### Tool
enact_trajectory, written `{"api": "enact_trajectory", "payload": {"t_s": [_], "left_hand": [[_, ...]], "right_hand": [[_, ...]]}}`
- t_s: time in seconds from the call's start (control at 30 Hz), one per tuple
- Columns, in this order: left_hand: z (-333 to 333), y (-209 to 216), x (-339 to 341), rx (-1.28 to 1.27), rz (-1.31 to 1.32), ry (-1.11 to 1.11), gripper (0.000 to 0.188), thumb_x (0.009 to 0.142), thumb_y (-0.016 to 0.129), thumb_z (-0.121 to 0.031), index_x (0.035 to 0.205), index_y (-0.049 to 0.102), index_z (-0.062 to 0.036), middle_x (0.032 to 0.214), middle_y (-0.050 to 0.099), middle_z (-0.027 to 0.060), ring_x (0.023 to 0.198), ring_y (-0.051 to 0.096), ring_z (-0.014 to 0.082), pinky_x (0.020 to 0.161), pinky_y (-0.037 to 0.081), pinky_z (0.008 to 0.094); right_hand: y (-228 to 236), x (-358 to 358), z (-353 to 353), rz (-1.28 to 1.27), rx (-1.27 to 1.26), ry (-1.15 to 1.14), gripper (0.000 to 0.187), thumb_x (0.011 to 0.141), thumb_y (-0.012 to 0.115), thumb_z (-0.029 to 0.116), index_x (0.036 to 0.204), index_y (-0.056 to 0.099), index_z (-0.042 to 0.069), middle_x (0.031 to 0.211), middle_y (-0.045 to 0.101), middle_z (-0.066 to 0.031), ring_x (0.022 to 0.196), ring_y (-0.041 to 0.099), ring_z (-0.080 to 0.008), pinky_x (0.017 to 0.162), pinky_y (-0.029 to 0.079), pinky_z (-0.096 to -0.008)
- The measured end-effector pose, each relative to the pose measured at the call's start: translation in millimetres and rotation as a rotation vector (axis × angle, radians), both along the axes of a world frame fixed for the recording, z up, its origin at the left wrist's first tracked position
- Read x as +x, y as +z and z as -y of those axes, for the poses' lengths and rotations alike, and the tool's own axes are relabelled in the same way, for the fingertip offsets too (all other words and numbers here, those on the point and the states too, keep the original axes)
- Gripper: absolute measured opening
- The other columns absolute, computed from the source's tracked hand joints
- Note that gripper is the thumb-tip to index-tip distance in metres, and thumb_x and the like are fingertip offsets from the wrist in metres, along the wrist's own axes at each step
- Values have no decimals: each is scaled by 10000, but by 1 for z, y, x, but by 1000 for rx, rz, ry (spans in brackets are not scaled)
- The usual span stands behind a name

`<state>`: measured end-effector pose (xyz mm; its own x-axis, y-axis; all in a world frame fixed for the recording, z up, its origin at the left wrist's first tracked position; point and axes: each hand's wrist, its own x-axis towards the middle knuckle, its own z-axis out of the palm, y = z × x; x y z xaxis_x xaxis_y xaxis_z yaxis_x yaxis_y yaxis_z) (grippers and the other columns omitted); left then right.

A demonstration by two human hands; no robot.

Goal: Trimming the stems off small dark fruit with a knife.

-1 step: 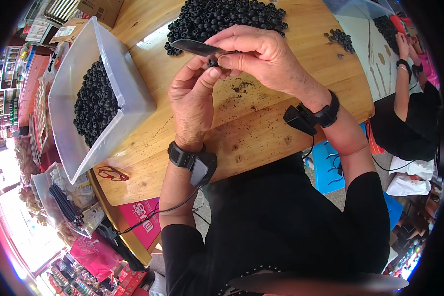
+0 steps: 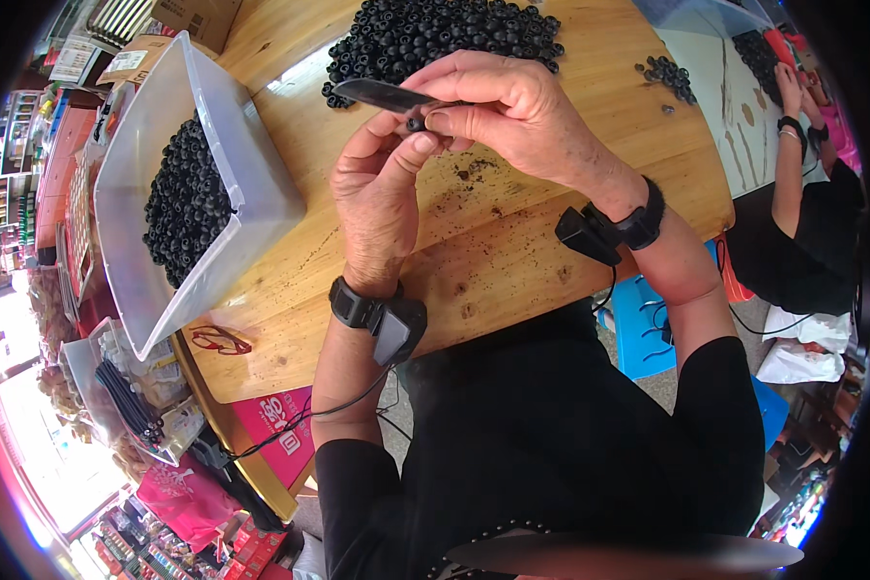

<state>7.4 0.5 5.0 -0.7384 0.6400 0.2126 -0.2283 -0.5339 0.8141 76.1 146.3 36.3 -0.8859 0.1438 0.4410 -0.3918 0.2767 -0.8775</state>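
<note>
Over the wooden table, my left hand [image 2: 382,179] is closed, pinching a small black ring-shaped part [image 2: 416,125] between thumb and fingers. A knife [image 2: 382,95] with a dark blade is gripped in my right hand [image 2: 512,106], its blade pointing left just above that part. My right thumb lies against or very near the part; exactly where the edge meets it is hidden by the fingers. Beyond my hands lies a large heap of similar black parts [image 2: 445,37]. Dark crumbs [image 2: 474,172] are scattered on the wood below my hands.
At left, a tilted clear plastic bin [image 2: 266,159] holds many black parts [image 2: 188,208]. Red-framed glasses [image 2: 220,340] lie near the table's left edge. A smaller group of parts [image 2: 669,77] sits at right. A co-worker's arms [image 2: 791,155] reach over a pale table. Cables hang from both wrist devices.
The knife blade has shifted very slightly over the small part. Both hands keep almost the same place and grip.
</note>
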Motion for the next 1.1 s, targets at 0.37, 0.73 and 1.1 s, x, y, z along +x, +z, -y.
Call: {"api": "enact_trajectory", "payload": {"t_s": [0.37, 0.73, 1.1], "left_hand": [[5, -6, -6, -24, -33, 37, 259, 810, 634, 60, 1065, 637, 21, 917, 674, 108, 792, 633, 168, 753, 526, 281], [6, -10, -6, -44, -56, 39, 247, 808, 636, 58, 1052, 646, 20, 932, 676, 102, 793, 625, 148, 761, 523, 278], [3, -8, -3, -12, -55, -20, 268, 818, 626, 55, 1079, 646, -1, 966, 670, 97, 812, 612, 147, 767, 514, 275]], "right_hand": [[7, 2, -3, 170, -264, 90, 199, 870, 606, 32, 1060, 649, -7, 1108, 614, -64, 824, 626, -107, 643, 545, -222], [8, 5, 5, 83, -107, 21, 185, 876, 617, 69, 1042, 650, -7, 874, 670, -50, 726, 644, -83, 637, 545, -211], [8, 2, -8, 213, -262, 81, 169, 877, 607, 42, 1032, 656, -4, 844, 657, -52, 707, 641, -96, 628, 538, -209]]}}
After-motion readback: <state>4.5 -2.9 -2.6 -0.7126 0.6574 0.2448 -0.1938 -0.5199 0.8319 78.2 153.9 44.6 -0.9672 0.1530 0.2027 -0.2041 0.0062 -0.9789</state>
